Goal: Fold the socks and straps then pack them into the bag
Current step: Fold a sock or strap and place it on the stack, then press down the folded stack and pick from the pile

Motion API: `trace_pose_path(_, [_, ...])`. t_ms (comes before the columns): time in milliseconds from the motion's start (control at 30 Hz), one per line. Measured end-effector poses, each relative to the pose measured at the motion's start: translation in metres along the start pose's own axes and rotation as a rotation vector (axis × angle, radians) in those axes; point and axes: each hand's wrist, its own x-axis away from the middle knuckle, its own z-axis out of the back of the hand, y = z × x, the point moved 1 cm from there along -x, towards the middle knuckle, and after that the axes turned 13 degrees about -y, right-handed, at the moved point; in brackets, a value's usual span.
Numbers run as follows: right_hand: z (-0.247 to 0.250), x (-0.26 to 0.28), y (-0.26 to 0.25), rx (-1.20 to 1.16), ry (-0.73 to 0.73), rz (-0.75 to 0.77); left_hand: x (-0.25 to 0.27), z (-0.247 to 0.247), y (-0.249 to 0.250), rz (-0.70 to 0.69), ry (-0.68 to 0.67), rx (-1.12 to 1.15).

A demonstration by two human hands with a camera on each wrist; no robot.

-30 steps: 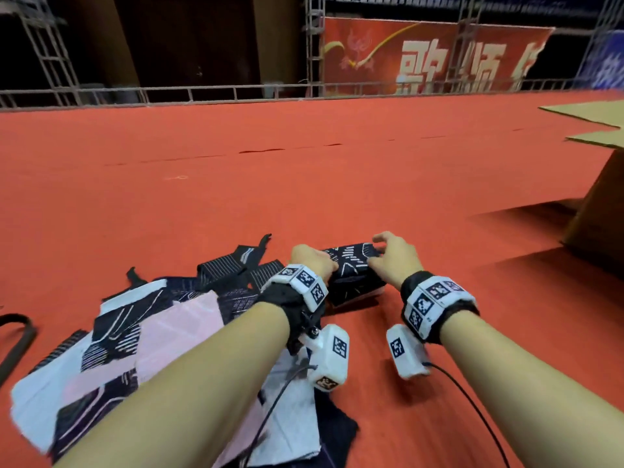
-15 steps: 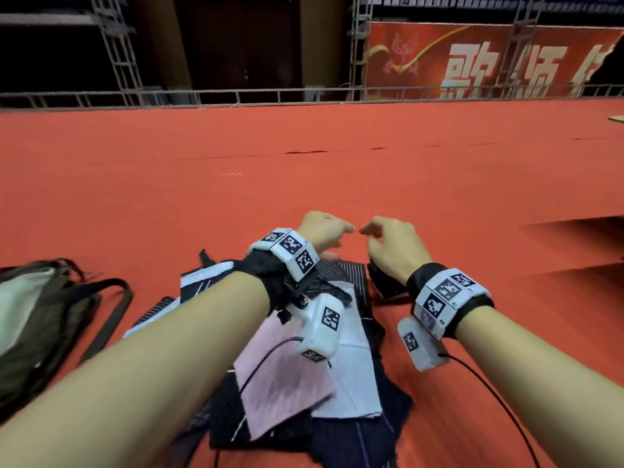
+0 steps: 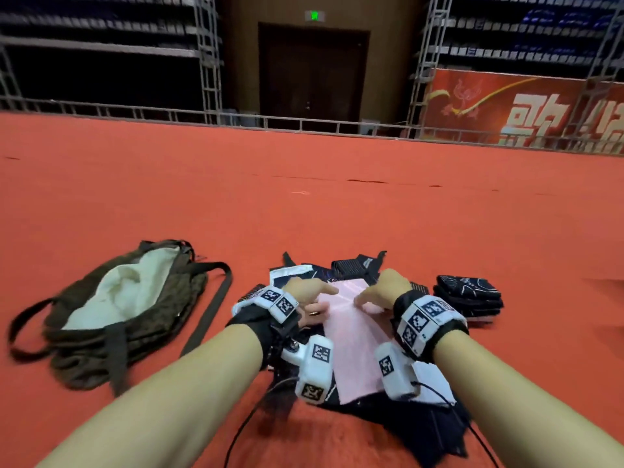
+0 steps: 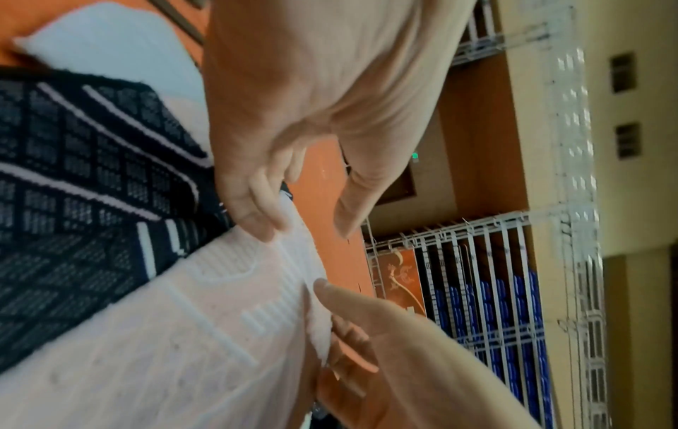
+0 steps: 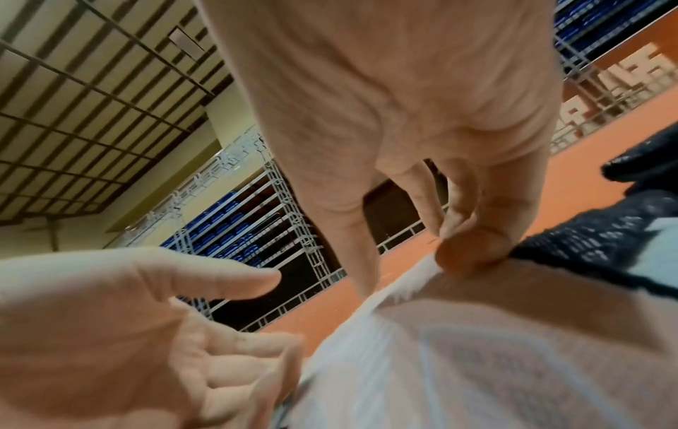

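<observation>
Folded dark socks (image 3: 467,295) now set aside right of fingers; both hands' fingers (image 4: 257,223) newly pinch pink sock (image 3: 351,332) far edge: next fold begins.

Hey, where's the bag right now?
In the head view the bag lies open on the red carpet, left of the sock pile and the left hand.
</observation>
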Motion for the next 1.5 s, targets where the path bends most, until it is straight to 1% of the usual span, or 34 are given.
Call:
trace_pose_path(67, [0.0,0.004,0.004,-0.13,-0.017,-0.008,0.006,0.0,-0.004,-0.006,-0.024,0.047])
trace_pose_path(133, [0.0,0.012,0.007,-0.295,0.011,0.079,0.008,0.002,-0.01,-0.084,0.028,0.043])
trace_pose_path(200, [-0.003,0.022,0.005,-0.391,0.022,0.239,0.009,0.004,-0.012,-0.219,0.131,-0.012])
trace_pose_path(267, [-0.008,0.038,-0.003,-0.493,-0.019,0.416,0.016,0.004,-0.009,-0.379,0.185,-0.055])
trace_pose_path(333, [-0.009,0.051,-0.014,-0.696,-0.073,0.538,0.028,0.005,0.001,-0.53,0.22,-0.043])
trace_pose_path(367, [-0.008,0.054,-0.019,-0.826,-0.097,0.577,0.035,0.007,0.006,-0.574,0.211,-0.023])
trace_pose_path(433, [-0.007,0.057,-0.028,-1.051,-0.128,0.609,0.047,0.011,0.015,-0.588,0.097,0.049])
trace_pose_path(467, [-0.007,0.057,-0.032,-1.105,-0.149,0.605,0.051,0.015,0.019,-0.586,0.048,0.043])
trace_pose_path(500, [-0.009,0.056,-0.034,-1.098,-0.164,0.585,0.057,0.019,0.021,-0.588,0.037,-0.013])
trace_pose_path(567, [-0.012,0.057,-0.036,-0.956,-0.215,0.548,0.063,0.029,0.024,-0.592,0.056,-0.112])
trace_pose_path(633, [-0.017,0.059,-0.037,-0.835,-0.265,0.564,0.07,0.038,0.024,-0.582,0.052,-0.115])
trace_pose_path(667, [-0.018,0.06,-0.038,-0.827,-0.26,0.589,0.073,0.042,0.023,-0.573,0.03,-0.093])
trace_pose_path(700, [-0.019,0.06,-0.039,-0.847,-0.237,0.616,0.076,0.044,0.023,-0.563,-0.004,-0.04])
trace_pose_path(767, [-0.021,0.063,-0.043,-0.91,-0.179,0.648,0.083,0.05,0.022,-0.547,-0.061,0.142])
trace_pose_path(833, [-0.022,0.065,-0.046,-0.932,-0.138,0.657,0.089,0.055,0.021,-0.488,-0.143,0.313])
trace_pose_path(867, [-0.023,0.066,-0.047,-0.933,-0.128,0.651,0.09,0.058,0.022,-0.441,-0.196,0.33])
trace_pose_path(900, [-0.023,0.068,-0.048,-0.933,-0.129,0.646,0.091,0.06,0.022,-0.387,-0.24,0.291])
trace_pose_path(967, [-0.024,0.068,-0.049,-0.936,-0.129,0.639,0.088,0.063,0.021,-0.303,-0.268,0.085])
trace_pose_path(1033, [-0.024,0.068,-0.049,-0.929,-0.111,0.621,0.088,0.061,0.019,-0.287,-0.231,-0.102])
trace_pose_path(1100, [-0.025,0.066,-0.049,-0.929,-0.1,0.592,0.088,0.059,0.016,-0.31,-0.15,-0.173])
trace_pose_path(1167, [-0.026,0.062,-0.047,-1.014,-0.157,0.546,0.086,0.06,0.013,-0.356,-0.094,-0.175])
trace_pose_path(1233, [-0.029,0.06,-0.043,-1.051,-0.267,0.512,0.084,0.061,0.011,-0.414,-0.047,-0.148])
trace_pose_path(1300, [-0.033,0.06,-0.038,-0.906,-0.346,0.52,0.084,0.059,0.009,-0.475,-0.01,-0.091])
trace_pose_path(1367, [-0.036,0.063,-0.034,-0.817,-0.315,0.564,0.086,0.055,0.007,-0.515,0.02,-0.065])
trace_pose_path(1433, [-0.036,0.063,-0.033,-0.879,-0.257,0.599,0.087,0.051,0.006,-0.501,-0.009,-0.01])
trace_pose_path(1500, [-0.037,0.061,-0.032,-0.953,-0.224,0.625,0.087,0.049,0.004,-0.441,-0.119,0.025])
